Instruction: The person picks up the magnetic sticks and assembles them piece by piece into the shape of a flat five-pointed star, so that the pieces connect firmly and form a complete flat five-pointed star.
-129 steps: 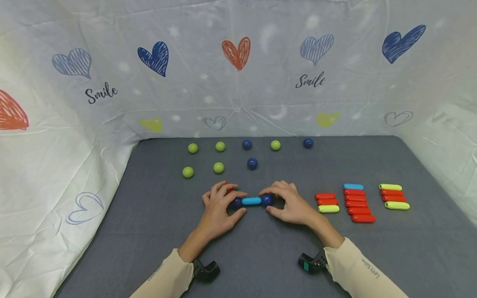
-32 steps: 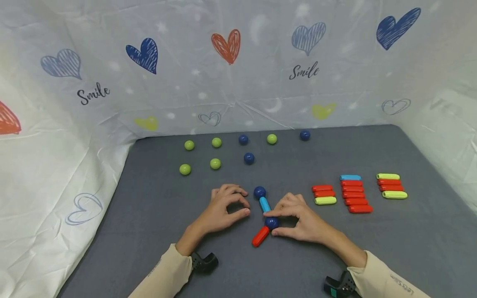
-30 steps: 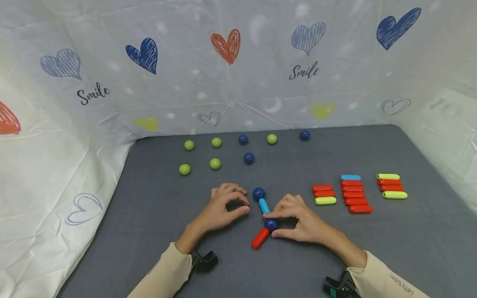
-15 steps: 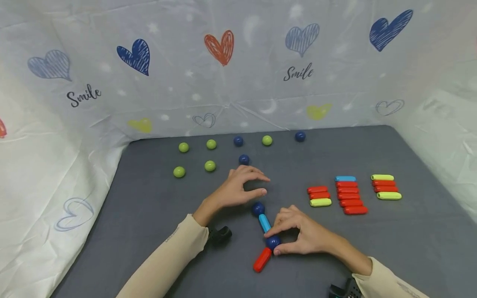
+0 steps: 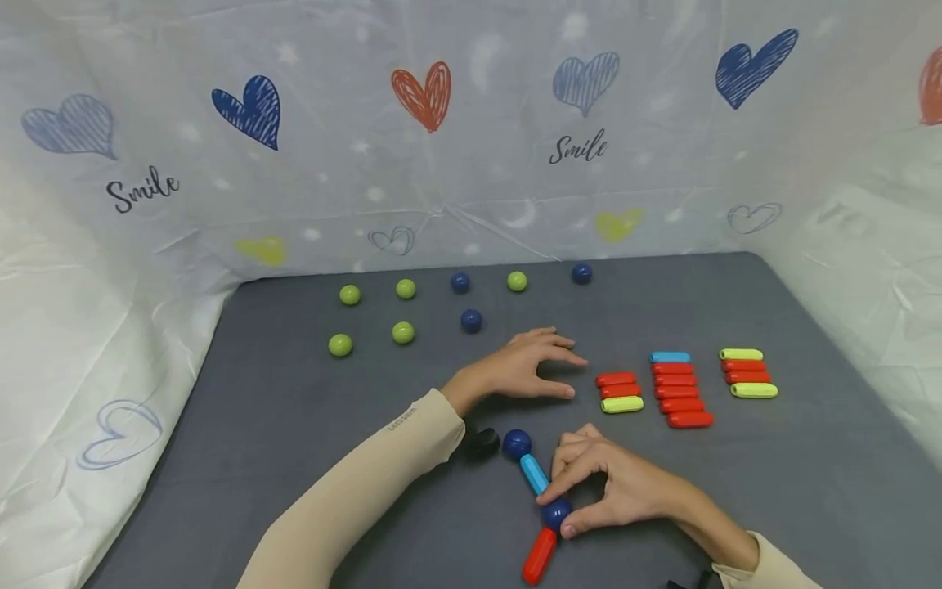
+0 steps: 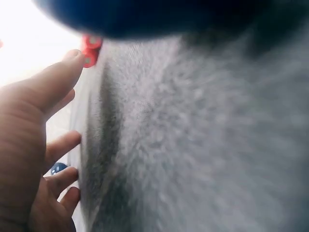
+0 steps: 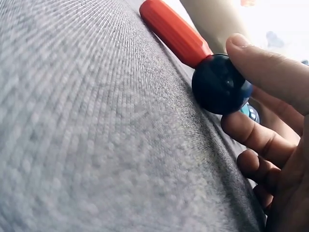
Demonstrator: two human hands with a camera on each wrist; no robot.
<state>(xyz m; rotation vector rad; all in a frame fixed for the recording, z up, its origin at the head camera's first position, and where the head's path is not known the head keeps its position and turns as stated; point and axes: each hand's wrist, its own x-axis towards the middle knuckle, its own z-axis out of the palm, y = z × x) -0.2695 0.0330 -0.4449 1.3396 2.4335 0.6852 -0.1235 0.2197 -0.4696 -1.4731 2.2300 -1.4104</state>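
Note:
My right hand (image 5: 625, 483) pinches a dark blue ball (image 5: 556, 514) between thumb and forefinger. Joined to that ball are a red rod (image 5: 540, 556), pointing toward me, and a light blue rod (image 5: 533, 474), which leads up to a second dark blue ball (image 5: 517, 444). In the right wrist view the red rod (image 7: 176, 34) meets the pinched ball (image 7: 221, 84). My left hand (image 5: 518, 368) reaches out over the cloth, fingers spread and holding nothing, just left of a small stack of red rods (image 5: 616, 379) and a yellow rod (image 5: 621, 405).
Two more groups of rods lie to the right, one mostly red with a light blue rod (image 5: 670, 357), one with yellow rods (image 5: 754, 391) at its ends. Several green balls (image 5: 340, 345) and dark blue balls (image 5: 471, 320) sit toward the back. A printed white curtain (image 5: 316, 188) hangs behind.
My left hand has moved right and forward from beside the joined pieces toward the rods, its fingers spreading. My right hand has kept its pinch as the joined pieces shifted toward me.

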